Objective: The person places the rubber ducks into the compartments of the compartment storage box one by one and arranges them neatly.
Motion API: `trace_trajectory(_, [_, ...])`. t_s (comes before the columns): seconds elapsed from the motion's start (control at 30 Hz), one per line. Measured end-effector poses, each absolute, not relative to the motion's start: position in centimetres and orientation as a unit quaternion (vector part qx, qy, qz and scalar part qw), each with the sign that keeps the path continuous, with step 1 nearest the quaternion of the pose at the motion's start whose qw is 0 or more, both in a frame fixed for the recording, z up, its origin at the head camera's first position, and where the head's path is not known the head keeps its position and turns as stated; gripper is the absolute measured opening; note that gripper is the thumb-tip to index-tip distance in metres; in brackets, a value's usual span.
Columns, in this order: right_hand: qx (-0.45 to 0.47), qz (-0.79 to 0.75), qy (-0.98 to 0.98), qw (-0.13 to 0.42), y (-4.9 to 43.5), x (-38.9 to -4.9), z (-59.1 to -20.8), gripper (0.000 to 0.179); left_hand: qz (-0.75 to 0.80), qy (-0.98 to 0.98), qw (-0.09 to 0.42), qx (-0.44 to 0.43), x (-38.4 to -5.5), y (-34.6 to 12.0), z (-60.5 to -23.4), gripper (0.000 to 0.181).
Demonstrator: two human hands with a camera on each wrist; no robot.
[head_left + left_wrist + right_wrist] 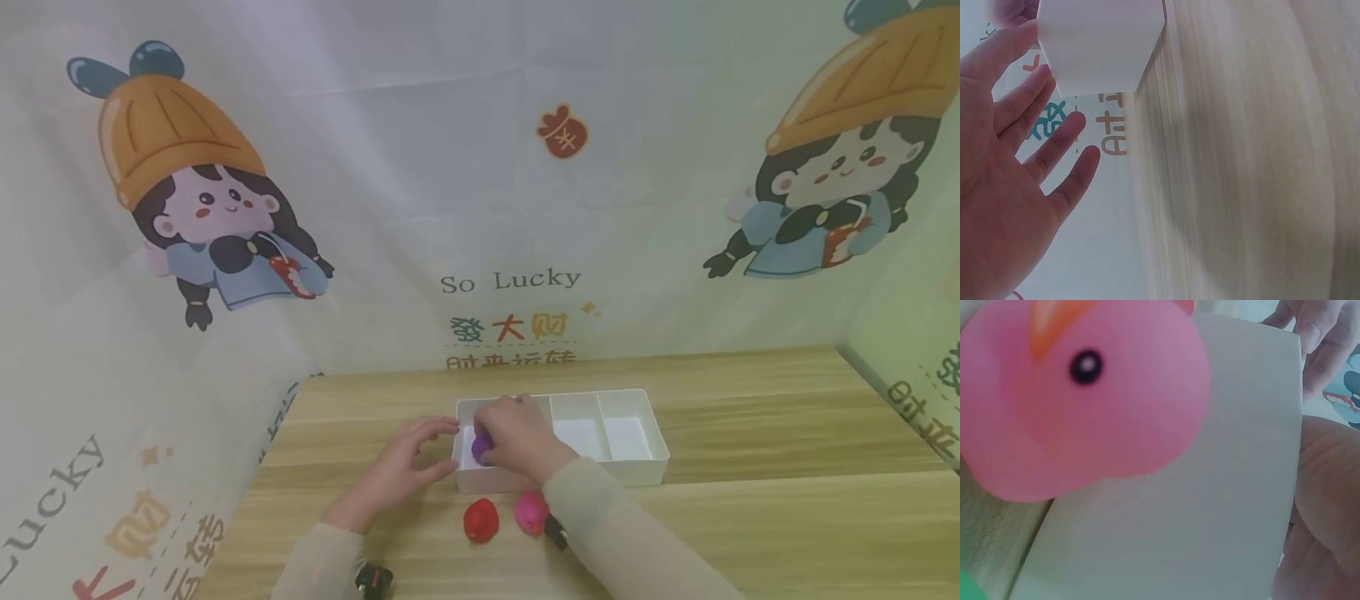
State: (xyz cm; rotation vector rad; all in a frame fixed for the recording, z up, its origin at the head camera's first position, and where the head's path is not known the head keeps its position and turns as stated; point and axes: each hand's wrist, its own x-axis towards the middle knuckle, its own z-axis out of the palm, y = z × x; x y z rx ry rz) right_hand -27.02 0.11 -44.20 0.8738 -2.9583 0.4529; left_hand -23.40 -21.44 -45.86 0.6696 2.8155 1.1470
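Observation:
My right hand [517,433] reaches over the front wall of a white divided box [562,475] and pinches a small purple toy [481,451] in the leftmost part. Most of that toy is hidden behind the fingers. Beside the box's left end is my left hand [405,467], its fingers extended and fingertips at the wall. On the table in front of the box sit a red toy [481,521] and a pink rubber duck [531,512]. The duck [1116,406] looms large in the right wrist view, with a black eye and orange beak.
The box stands on a wood-grain table [750,433]. White dividers split it, and the right-hand compartments show bare floors. A printed cloth [450,167] hangs behind and at the sides. Part of a green object [969,589] shows at the right wrist view's lower corner.

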Motion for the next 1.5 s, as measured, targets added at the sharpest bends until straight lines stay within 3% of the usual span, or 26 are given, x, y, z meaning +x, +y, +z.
trace_trajectory(0.3, [0.305, 0.225, -0.924, 0.052, 2.1, -26.1, -44.4, 0.02, 0.373, 0.901, 0.016, 0.22, -23.6, -21.5, -46.0, 0.048])
trace_trajectory(1.13, [0.328, 0.242, -0.889, 0.208, 8.3, -21.4, -44.3, 0.02, 0.383, 0.899, 0.021, 0.214, -23.4, -21.3, -45.9, 0.05])
trace_trajectory(1.5, [0.313, 0.231, -0.898, 0.203, 10.4, -19.5, -44.7, 0.017, 0.376, 0.904, 0.021, 0.203, -23.4, -21.3, -46.1, 0.051])
